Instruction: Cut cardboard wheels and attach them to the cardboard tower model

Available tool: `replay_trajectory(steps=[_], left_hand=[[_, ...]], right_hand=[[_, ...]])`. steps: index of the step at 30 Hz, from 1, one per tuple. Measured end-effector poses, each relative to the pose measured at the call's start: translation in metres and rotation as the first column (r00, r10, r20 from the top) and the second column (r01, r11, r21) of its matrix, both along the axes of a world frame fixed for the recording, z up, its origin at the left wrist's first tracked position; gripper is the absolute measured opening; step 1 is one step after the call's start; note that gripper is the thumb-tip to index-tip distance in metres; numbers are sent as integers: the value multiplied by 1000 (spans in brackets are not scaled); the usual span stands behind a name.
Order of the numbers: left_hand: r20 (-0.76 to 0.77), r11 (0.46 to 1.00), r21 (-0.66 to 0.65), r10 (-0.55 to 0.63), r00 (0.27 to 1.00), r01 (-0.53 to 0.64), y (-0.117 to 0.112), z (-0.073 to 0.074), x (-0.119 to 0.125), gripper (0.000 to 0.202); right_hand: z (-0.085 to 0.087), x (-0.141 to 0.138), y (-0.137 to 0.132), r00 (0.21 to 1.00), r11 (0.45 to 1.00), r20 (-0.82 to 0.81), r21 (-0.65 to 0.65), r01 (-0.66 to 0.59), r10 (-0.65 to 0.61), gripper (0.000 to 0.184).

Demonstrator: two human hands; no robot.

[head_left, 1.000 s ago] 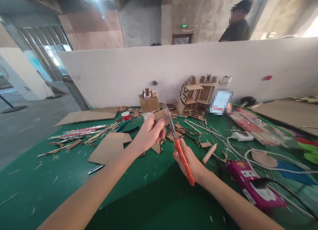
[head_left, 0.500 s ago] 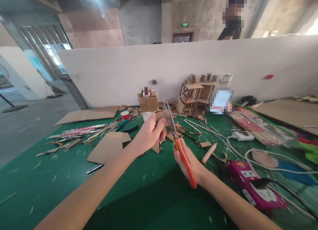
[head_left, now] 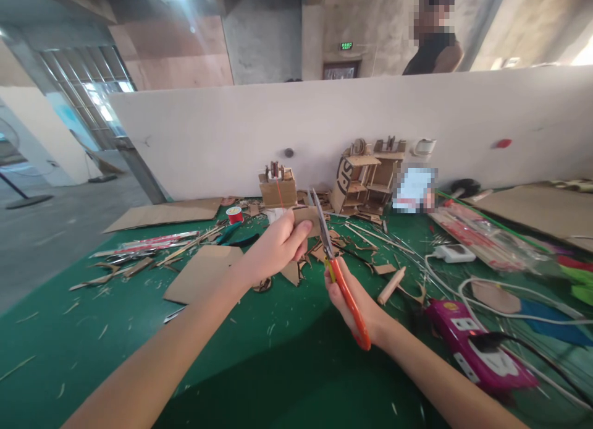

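My left hand (head_left: 283,242) pinches a small piece of cardboard (head_left: 306,215) between thumb and fingers, above the green table (head_left: 259,367). My right hand (head_left: 352,296) is wrapped round the handle of orange-handled scissors (head_left: 348,302). Their blades point up and away, slightly apart, and stand at the right edge of the cardboard piece. Whether the blades bite into it I cannot tell. Beneath and around both hands lie cardboard scraps (head_left: 291,272). A larger cardboard sheet (head_left: 199,273) lies left of my left hand.
A cardboard box model (head_left: 278,191) and a shelf-like cardboard model (head_left: 354,182) stand before the white partition (head_left: 208,138). A red thread spool (head_left: 234,215) is at left. At right are a wooden stick (head_left: 391,285), a purple power strip (head_left: 477,345) and cables. A person (head_left: 433,52) is beyond the partition.
Both hands stay nearly in place, with the cardboard piece and scissors held as before. The view shifts slightly. The person behind the partition stands a little differently.
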State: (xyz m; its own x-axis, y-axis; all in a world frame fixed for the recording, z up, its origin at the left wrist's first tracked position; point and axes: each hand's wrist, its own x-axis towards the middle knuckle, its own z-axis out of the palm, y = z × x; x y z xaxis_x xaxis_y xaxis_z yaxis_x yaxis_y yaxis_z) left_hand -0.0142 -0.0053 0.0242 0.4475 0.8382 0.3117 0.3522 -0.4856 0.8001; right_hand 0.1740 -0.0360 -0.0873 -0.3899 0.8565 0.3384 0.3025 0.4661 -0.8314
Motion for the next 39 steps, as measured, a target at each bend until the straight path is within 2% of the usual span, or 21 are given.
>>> replay_trajectory(steps=[4, 12, 20, 25, 30, 35, 39], left_hand=[[-72, 999, 31, 14, 997, -12, -1, 5, -3, 26], [-155, 998, 67, -6, 988, 16, -3, 14, -7, 26], [-222, 999, 52, 28, 975, -17, -1, 17, -12, 26], [-294, 999, 37, 3, 956, 8, -2, 20, -15, 26], [-283, 1000, 20, -12, 959, 18, -4, 22, -16, 25], [-244, 1000, -7, -25, 969, 25, -3, 23, -21, 26], [-116, 1000, 11, 6, 993, -5, 0, 15, -11, 26]], right_hand=[[-2, 0, 0, 999, 999, 19, 14, 34, -34, 36], [6, 1, 2, 993, 997, 100, 48, 58, -63, 36], [-2, 7, 4, 998, 997, -1, -35, -70, 70, 34], [1, 6, 0, 997, 996, 0, -46, -73, 74, 35], [9, 3, -1, 997, 999, 73, -36, -28, 31, 36], [9, 3, 1, 993, 1000, 114, -1, 5, -5, 36], [5, 1, 4, 997, 999, 65, 2, 35, -35, 33]])
